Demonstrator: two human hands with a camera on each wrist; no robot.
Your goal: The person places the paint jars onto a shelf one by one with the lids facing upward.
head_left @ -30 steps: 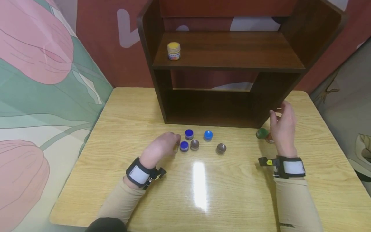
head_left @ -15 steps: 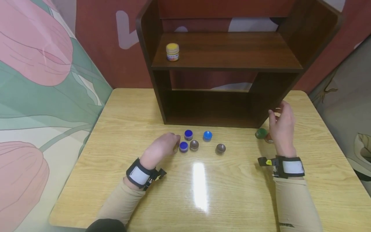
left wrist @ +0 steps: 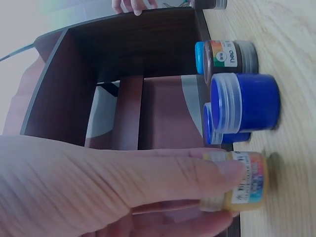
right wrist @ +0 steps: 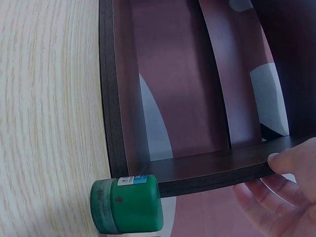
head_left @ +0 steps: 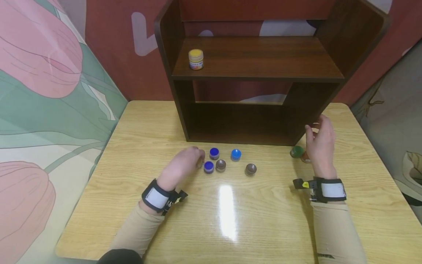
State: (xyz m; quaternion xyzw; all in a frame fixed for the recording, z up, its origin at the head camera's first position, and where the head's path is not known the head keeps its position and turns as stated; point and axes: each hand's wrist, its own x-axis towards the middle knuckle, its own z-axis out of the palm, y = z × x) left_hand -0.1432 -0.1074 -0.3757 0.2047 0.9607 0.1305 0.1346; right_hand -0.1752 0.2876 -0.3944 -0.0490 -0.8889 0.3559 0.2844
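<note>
My left hand (head_left: 184, 165) pinches a small paint jar (left wrist: 251, 180) of ochre-yellow paint between thumb and fingers. Its white label faces the left wrist camera; whether its base touches the table I cannot tell. Right beside it stand two dark blue jars (head_left: 208, 167), a brown jar (head_left: 221, 165) and a light blue jar (head_left: 235, 154). My right hand (head_left: 322, 146) grips the right side panel of the dark wooden shelf (right wrist: 207, 173), thumb on the inner side and fingers on the outer. Close to that hand is a green jar (right wrist: 133, 205).
A yellow jar (head_left: 196, 59) stands at the left of the upper shelf board (head_left: 260, 58). Another brown jar (head_left: 251, 169) sits apart on the wooden table (head_left: 263, 220). A reddish-brown jar (head_left: 306, 157) is partly hidden by my right hand.
My left hand has shifted slightly away from me, toward the shelf, with the ochre-yellow jar in its fingers. The right hand keeps its hold on the shelf panel.
</note>
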